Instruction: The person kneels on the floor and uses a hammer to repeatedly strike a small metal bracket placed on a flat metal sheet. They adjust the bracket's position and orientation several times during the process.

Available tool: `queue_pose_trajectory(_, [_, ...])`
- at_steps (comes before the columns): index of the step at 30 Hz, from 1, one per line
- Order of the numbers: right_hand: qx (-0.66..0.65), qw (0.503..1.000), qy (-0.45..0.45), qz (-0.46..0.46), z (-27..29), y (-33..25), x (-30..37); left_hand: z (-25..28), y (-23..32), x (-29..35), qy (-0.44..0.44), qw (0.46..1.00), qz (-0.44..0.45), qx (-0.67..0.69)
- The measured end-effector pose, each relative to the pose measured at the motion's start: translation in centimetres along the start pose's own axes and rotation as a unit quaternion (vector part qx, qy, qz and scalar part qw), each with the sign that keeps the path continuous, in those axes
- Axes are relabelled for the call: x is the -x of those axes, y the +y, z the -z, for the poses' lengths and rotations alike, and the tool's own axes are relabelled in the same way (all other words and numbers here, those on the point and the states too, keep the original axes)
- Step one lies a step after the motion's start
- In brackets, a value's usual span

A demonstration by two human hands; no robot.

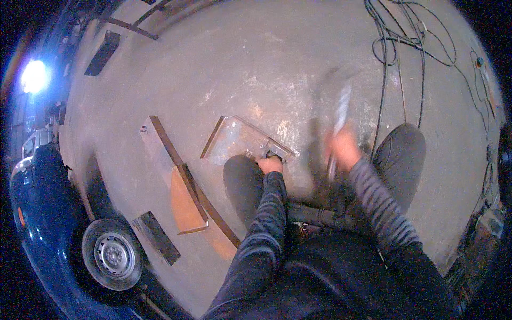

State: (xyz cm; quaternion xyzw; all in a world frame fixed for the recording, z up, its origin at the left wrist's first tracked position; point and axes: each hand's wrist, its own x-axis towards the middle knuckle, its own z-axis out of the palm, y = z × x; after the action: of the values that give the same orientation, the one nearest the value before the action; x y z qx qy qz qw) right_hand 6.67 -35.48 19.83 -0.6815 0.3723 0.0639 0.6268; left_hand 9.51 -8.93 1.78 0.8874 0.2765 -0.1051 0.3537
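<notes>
My left hand (pixel 270 164) is closed at the near right corner of a bent metal panel (pixel 234 140), beside my left knee. Something small and dark shows at its fingers, too unclear to name. The panel lies on the floor with raised edges along its left and far right sides. To the right, between my knees, my right hand (pixel 344 146) is closed round a long grey tool (pixel 342 104). Both the hand and the tool are smeared by motion, and the tool's exact kind does not show.
Long angled metal pieces (pixel 169 141), one with a rusty-orange face (pixel 185 194), lie to the left. Dark blocks (pixel 156 238) (pixel 103 53) rest on the floor. A blue car with its wheel (pixel 113 255) stands at far left. Loose cables (pixel 397 40) sprawl at far right.
</notes>
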Motion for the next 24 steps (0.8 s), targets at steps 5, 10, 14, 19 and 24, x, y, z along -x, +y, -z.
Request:
queue_pose_trajectory(5, [0.053, 0.944, -0.291, -0.146, 1.4, 5.3, -0.1, 1.6, -0.4, 0.2, 0.013, 0.999, -0.021, -0.033])
queue_pose_trajectory(10, [0.017, 0.997, -0.069, -0.041, 5.8, -11.0, -3.8, 1.1, -0.4, -0.4, -0.017, 0.999, 0.025, 0.01])
queue_pose_trajectory(14, [-0.023, 0.993, 0.067, 0.091, 3.7, -10.5, -5.1, 0.3, 0.6, 1.6, 0.018, 0.998, -0.046, 0.047])
queue_pose_trajectory(19, [0.169, 0.924, -0.322, 0.12, -3.3, 9.1, -1.7, -0.9, -5.7, -0.2, -0.054, 0.987, -0.056, -0.139])
queue_pose_trajectory(24, [0.125, 0.975, -0.125, -0.136, 8.0, -6.8, -2.1, 0.0, -1.3, -0.2, -0.014, 1.0, 0.017, 0.018])
